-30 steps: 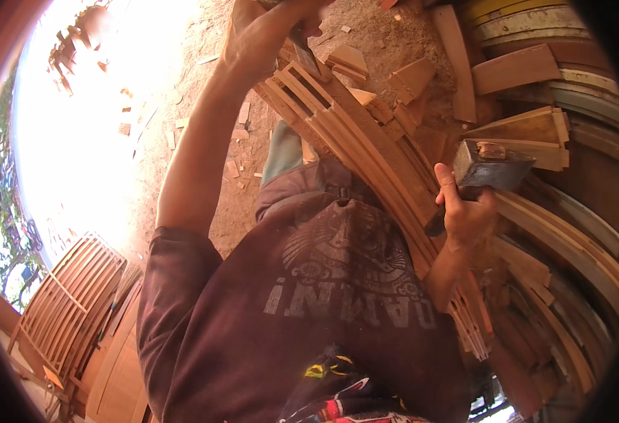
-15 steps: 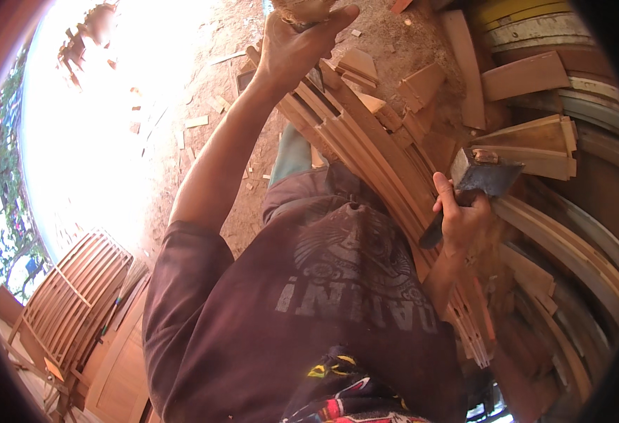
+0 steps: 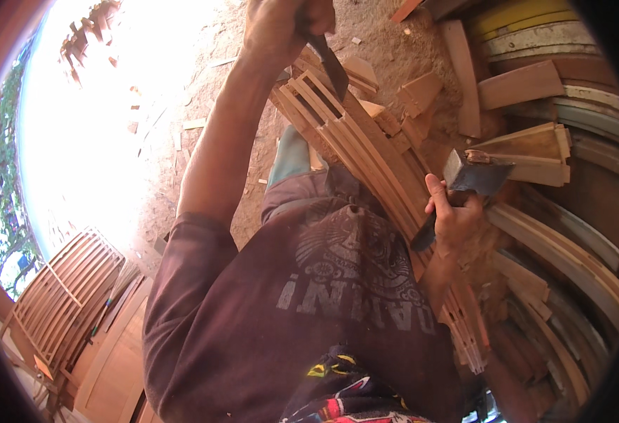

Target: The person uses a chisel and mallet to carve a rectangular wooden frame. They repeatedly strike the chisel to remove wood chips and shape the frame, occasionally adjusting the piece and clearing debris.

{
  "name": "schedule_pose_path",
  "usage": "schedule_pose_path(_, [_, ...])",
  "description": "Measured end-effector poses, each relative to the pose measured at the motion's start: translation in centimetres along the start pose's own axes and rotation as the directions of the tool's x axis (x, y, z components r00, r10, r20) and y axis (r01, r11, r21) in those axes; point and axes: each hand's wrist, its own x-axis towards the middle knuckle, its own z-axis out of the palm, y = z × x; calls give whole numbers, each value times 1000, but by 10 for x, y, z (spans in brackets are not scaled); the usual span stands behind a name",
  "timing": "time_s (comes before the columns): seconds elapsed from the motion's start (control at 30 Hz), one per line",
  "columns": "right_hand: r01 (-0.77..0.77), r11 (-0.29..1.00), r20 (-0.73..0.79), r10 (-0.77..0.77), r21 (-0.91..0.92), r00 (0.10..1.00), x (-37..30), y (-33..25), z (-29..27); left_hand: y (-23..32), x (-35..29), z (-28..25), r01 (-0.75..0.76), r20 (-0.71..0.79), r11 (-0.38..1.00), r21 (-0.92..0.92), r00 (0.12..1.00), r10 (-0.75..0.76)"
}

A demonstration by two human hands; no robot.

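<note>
At the top of the view my left hand [image 3: 281, 28] is closed round the upper part of a chisel [image 3: 332, 70]. Its dark flat blade slants down over the far end of several long wooden strips [image 3: 369, 155]. Narrow slots are cut in these strips, which lie side by side beside my legs. The handle is mostly hidden by my fist. My right hand [image 3: 454, 218] grips a hammer [image 3: 475, 173] close to its grey metal head, above the near part of the strips. A dark end, apparently its handle, pokes out on the left of that hand.
Wood offcuts [image 3: 422, 92] litter the dirt floor beyond the strips. Stacked boards [image 3: 563, 261] line the right side. At lower left stand a slatted wooden frame [image 3: 66, 299] and a panelled wooden piece [image 3: 115, 359]. Bright glare washes out the upper left.
My left hand has turned and moved slightly up, and the chisel blade shows more, its tip farther right. The right hand and hammer have shifted only a little to the left.
</note>
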Motion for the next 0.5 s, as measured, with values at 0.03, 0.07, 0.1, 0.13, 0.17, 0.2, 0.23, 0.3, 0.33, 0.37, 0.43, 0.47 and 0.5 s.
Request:
schedule_pose_path(0.03, [19, 1000, 4, -19, 19, 1000, 0, 0, -1, 2, 1, 2, -56, -15, 994, 90, 998, 57])
schedule_pose_path(0.07, [37, 999, 6, -37, 37, 999, -1, 2, -2, 9, 1, 3, -18, 49, 979, 205, 999, 8])
schedule_pose_path(0.1, [54, 997, 12, -55, 56, 998, 0, 3, -3, 15, 1, 4, 3, 109, 947, 322, 993, -40])
schedule_pose_path(0.13, [73, 996, 9, -74, 55, 997, 0, 3, -4, 36, -2, 8, 111, 151, 901, 419, 970, -190])
schedule_pose_path(0.17, [92, 994, 5, -93, 55, 996, 0, 3, -5, 40, -5, 11, 172, 124, 895, 411, 962, -242])
schedule_pose_path(0.2, [113, 992, 6, -113, 56, 994, 0, 3, -6, 45, -10, 12, 233, 91, 885, 404, 952, -292])
schedule_pose_path(0.23, [125, 991, 10, -126, 40, 992, 0, 2, -8, 36, -10, 9, 159, 84, 919, 360, 976, -201])
schedule_pose_path(0.3, [151, 988, 19, -151, 9, 988, 0, -1, -9, 20, -9, 5, 15, 91, 946, 322, 995, -47])
schedule_pose_path(0.33, [144, 990, 19, -144, 6, 989, 0, -3, -8, 18, -11, 5, -51, 108, 943, 328, 994, 16])
schedule_pose_path(0.37, [138, 990, 19, -138, 3, 990, -1, -6, -6, 17, -13, 6, -115, 124, 935, 334, 989, 78])
schedule_pose_path(0.43, [144, 989, 24, -145, 17, 989, -1, -8, -4, 12, -18, 17, 14, 8, 907, 421, 1000, -20])
schedule_pose_path(0.47, [158, 987, 30, -159, 36, 987, 0, -5, -3, 7, -16, 11, -46, 44, 911, 411, 999, 31])
schedule_pose_path(0.5, [169, 984, 29, -171, 60, 985, -1, -3, -2, 6, -10, 5, -109, 89, 910, 400, 993, 80])
